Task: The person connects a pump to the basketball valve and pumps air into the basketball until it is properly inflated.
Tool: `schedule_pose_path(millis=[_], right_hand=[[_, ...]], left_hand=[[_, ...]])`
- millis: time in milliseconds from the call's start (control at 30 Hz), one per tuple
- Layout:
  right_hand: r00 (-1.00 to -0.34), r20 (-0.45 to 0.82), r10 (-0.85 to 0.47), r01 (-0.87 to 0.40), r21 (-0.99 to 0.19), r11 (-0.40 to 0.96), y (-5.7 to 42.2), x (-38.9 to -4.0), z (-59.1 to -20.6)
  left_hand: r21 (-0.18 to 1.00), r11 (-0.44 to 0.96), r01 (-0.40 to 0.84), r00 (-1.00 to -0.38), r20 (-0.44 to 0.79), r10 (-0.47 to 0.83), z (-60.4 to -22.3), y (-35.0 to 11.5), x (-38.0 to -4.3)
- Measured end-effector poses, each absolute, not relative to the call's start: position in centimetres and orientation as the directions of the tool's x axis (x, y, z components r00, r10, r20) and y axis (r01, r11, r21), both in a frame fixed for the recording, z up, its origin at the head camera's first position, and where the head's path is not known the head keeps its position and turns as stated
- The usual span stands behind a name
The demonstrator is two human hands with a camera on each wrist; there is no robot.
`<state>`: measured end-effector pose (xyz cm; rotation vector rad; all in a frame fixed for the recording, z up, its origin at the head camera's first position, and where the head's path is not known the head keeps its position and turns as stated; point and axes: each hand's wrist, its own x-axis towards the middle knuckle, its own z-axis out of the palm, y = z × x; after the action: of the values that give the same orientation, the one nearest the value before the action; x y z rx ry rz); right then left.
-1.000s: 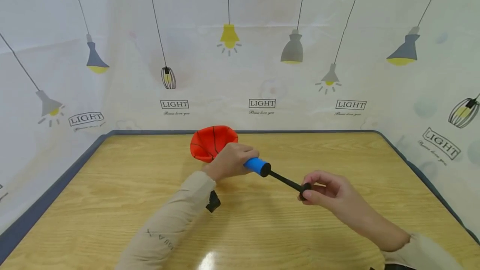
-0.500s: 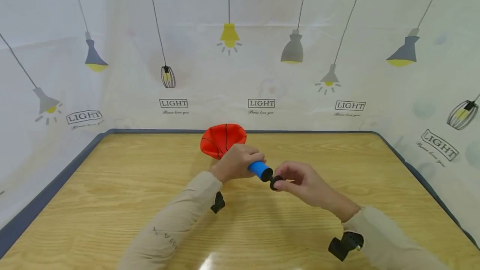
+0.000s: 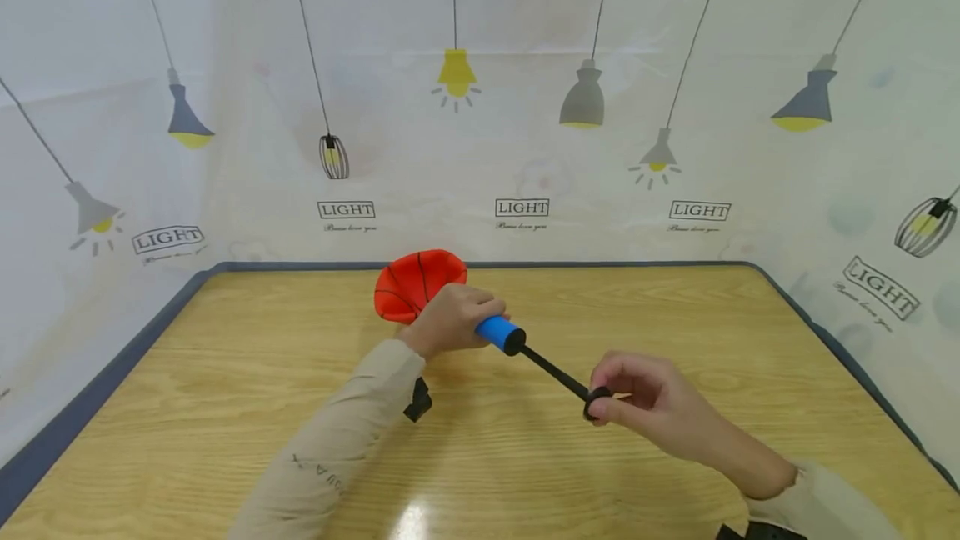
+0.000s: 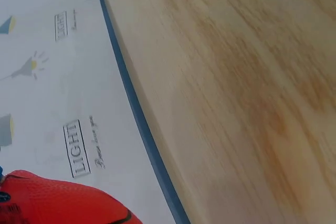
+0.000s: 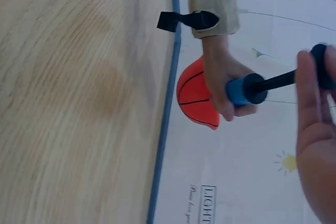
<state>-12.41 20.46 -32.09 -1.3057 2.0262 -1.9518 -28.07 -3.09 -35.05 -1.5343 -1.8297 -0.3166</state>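
My left hand [image 3: 455,319] grips the blue barrel of a hand pump [image 3: 498,332]. The pump's black rod stands drawn out of the barrel, pointing down to the right. At the rod's end, my right hand [image 3: 663,407] pinches the round black handle between thumb and fingers. A red basketball [image 3: 408,286] with black lines, caved in and soft, is at the pump's far end, behind my left hand. It also shows in the left wrist view as a red ball [image 4: 63,203] at the bottom left. My left hand hides the join between pump and ball.
The hands are above a wood-grain table [image 3: 300,340] with a dark blue edge strip [image 3: 600,263]. A white sheet printed with lamps [image 3: 517,132] stands around its back and sides. A black wrist mount [image 3: 418,400] sits below my left sleeve.
My right hand first pushes the pump rod in toward the barrel, then draws it out again to the lower right. My left hand and the ball shift right, then back left.
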Motion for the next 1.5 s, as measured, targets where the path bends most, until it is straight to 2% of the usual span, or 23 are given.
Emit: schedule_pose_path(millis=[133, 233, 367, 533, 633, 733, 867, 1000, 1067, 1267, 1367, 1500], right_hand=[[-0.602, 0.577, -0.551, -0.643, -0.76, -0.094, 19.6, -14.1, -32.3], [-0.61, 0.579, -0.541, -0.681, -0.732, -0.015, 18.7, -15.7, -32.6], [-0.643, 0.55, -0.533, -0.669, -0.743, 0.04, 17.9, -16.5, -33.3], [-0.7, 0.513, -0.497, -0.612, -0.789, 0.047, 18.3, -14.7, -32.9], [-0.68, 0.526, -0.51, -0.603, -0.798, -0.019, 19.2, -13.1, -31.8], [-0.627, 0.553, -0.549, -0.622, -0.78, -0.076, 19.7, -12.8, -31.1], [-0.577, 0.592, -0.563, -0.695, -0.718, -0.043, 19.2, -15.2, -31.2], [-0.586, 0.606, -0.538, -0.726, -0.687, 0.016, 17.8, -17.8, -31.4], [-0.586, 0.603, -0.541, -0.727, -0.687, 0.022, 17.3, -18.3, -31.6], [-0.622, 0.542, -0.565, -0.704, -0.703, 0.1, 16.8, -16.8, -32.8], [-0.63, 0.529, -0.568, -0.682, -0.727, 0.081, 17.4, -15.4, -33.0], [-0.619, 0.531, -0.578, -0.66, -0.751, 0.017, 18.7, -13.9, -32.9]], left_hand=[[-0.246, 0.22, 0.944, -0.008, 0.648, 0.762, -35.1, -2.6, -27.8], [-0.243, 0.2, 0.949, 0.008, 0.654, 0.757, -35.0, -2.1, -27.4], [-0.26, 0.204, 0.944, 0.014, 0.648, 0.761, -35.2, -2.0, -27.4], [-0.277, 0.202, 0.939, 0.024, 0.64, 0.768, -35.1, -2.6, -28.0], [-0.259, 0.221, 0.94, 0.007, 0.664, 0.748, -34.6, -3.2, -28.6], [-0.258, 0.239, 0.936, -0.002, 0.676, 0.737, -34.1, -3.5, -29.0], [-0.243, 0.218, 0.945, 0.014, 0.696, 0.718, -33.7, -2.9, -28.5], [-0.196, 0.202, 0.96, 0.012, 0.744, 0.668, -33.9, -2.3, -28.0], [-0.211, 0.209, 0.955, 0.021, 0.749, 0.662, -34.0, -2.4, -28.1], [-0.366, 0.189, 0.911, 0.105, 0.65, 0.753, -33.9, -3.5, -28.7], [-0.389, 0.211, 0.897, 0.082, 0.614, 0.785, -33.9, -4.4, -29.1], [-0.373, 0.256, 0.892, 0.038, 0.626, 0.779, -34.2, -5.8, -29.4]])
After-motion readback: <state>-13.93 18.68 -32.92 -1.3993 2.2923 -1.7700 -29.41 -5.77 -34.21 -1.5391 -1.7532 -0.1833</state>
